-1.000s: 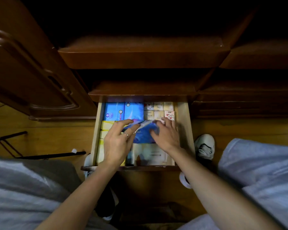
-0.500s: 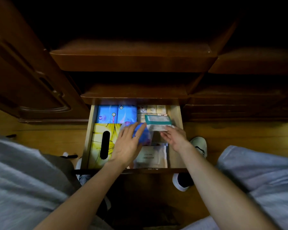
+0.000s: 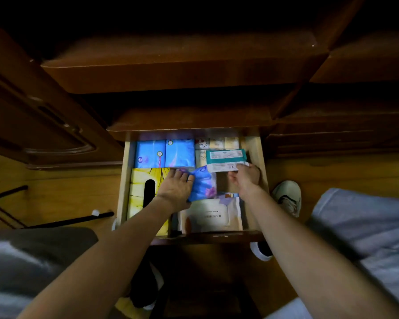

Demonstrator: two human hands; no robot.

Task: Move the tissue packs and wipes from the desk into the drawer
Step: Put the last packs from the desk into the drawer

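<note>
Blue pack point(image 3: 203, 183) more exposed in left hand point(image 3: 174, 189); right hand point(image 3: 245, 178) pinches wipes point(image 3: 226, 157)

In the open pale wooden drawer point(image 3: 124, 180) I see my left grip point(image 3: 175, 192) holding a soft blue floral tissue pack point(image 3: 204, 184) beside a yellow tissue box point(image 3: 139, 187); my right grip point(image 3: 244, 178) pinches a flat teal-and-white wipes packet point(image 3: 226, 158) by its near edge.

Drawer point(image 3: 255, 155): pale, matt bare wood. Desk front point(image 3: 171, 72): dark, glossy varnished wood. Blue packs point(image 3: 165, 153): smooth, shiny plastic film. Floor point(image 3: 55, 192): smooth wood.
</note>
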